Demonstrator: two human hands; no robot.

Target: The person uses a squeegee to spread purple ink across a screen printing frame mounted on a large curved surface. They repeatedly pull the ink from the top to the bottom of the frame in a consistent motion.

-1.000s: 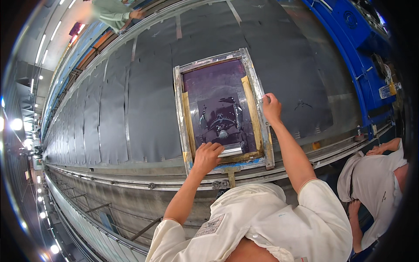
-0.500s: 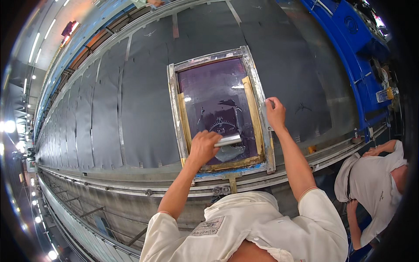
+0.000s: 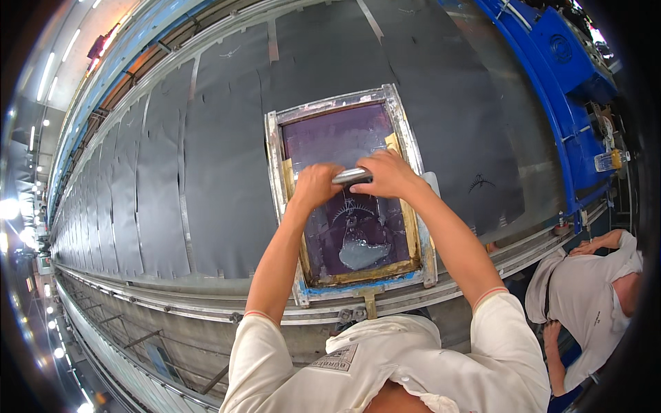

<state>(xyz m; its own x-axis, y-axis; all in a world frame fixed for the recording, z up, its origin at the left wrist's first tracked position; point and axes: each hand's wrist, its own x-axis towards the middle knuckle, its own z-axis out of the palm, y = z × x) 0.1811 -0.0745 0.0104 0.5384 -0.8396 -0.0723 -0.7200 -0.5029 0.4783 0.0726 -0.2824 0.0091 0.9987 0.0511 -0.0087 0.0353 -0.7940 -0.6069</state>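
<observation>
A metal-framed screen [image 3: 406,131] lies on dark grey sheeting, with a purple mesh, yellow tape along its inner edges and a whitish spiky design. A pool of grey paste [image 3: 361,253] sits on the mesh's near part. My left hand [image 3: 318,182] and my right hand [image 3: 385,173] both grip a silvery squeegee bar [image 3: 351,175] over the screen's middle, fingers wrapped round it from either end.
A long bed of grey sheets [image 3: 220,151] runs leftward beside metal rails [image 3: 275,310]. A blue machine [image 3: 571,124] stands at the right, with a small printed mark on the sheet before it. A co-worker in a pale shirt [image 3: 585,303] bends at the lower right.
My left hand has carried the bar up from the screen's near edge to its middle. My right hand has left the frame's right rail and taken hold of the bar.
</observation>
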